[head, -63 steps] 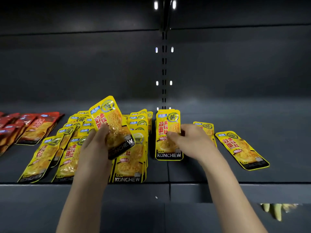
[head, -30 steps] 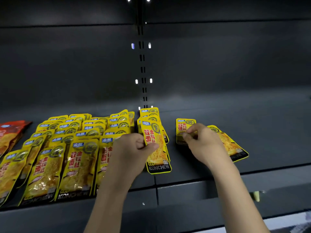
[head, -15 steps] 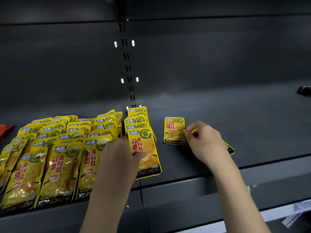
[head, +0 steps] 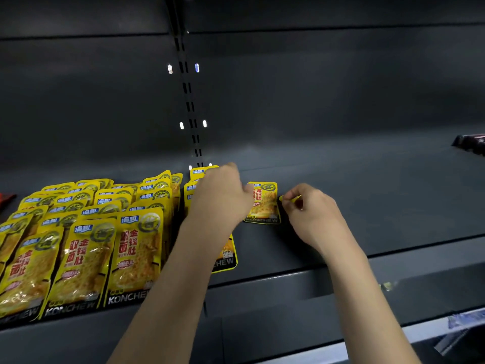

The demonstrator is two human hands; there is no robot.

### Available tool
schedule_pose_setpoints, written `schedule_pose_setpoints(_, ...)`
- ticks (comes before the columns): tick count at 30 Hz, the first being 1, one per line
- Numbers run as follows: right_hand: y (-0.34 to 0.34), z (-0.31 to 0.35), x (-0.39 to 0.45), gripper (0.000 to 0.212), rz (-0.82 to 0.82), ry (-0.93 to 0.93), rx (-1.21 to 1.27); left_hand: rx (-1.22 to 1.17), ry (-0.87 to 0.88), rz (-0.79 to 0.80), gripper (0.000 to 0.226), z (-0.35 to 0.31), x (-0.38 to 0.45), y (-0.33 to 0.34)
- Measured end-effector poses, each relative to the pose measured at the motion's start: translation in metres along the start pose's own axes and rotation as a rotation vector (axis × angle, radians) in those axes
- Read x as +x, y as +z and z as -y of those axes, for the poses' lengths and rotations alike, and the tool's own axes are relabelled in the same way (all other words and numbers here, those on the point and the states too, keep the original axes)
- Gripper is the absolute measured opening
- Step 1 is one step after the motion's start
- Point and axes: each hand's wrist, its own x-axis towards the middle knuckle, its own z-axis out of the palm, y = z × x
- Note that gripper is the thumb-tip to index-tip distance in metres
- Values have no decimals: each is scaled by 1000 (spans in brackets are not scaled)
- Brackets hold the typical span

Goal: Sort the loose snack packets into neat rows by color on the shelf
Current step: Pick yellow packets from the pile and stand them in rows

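Observation:
Yellow snack packets lie in overlapping rows on the left half of the dark shelf. Another yellow row runs under my left forearm, and only its front packet shows. One loose yellow packet lies flat just right of that row. My left hand hovers over the back of the row, its blurred fingertips at the loose packet's left edge. My right hand pinches a second yellow packet, almost wholly hidden under the hand.
A red packet peeks in at the far left edge. A dark packet lies at the far right of the shelf. A slotted upright runs up the back wall. The shelf's front lip is below my arms.
My left hand let go of the front packet of the right-hand row and moved back and right to the loose packet. My right hand still pinches its packet. The view panned right.

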Motion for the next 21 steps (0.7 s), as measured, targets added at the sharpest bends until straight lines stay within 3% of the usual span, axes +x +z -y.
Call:
schedule_pose_setpoints(5,-11,-11,1,9,-9,46,13,105,-32,245,54,-27,23,20)
schedule_pose_setpoints(10,-22,-22,2,11,-17,56,6,175,-80,367,85,-35,27,33)
schedule_pose_setpoints(14,-25,-30,3,13,-23,63,0,182,-121,384,79,-35,25,42)
schedule_pose_setpoints(21,-28,-42,2,26,-52,55,-9,68,-143,223,65,-40,12,47)
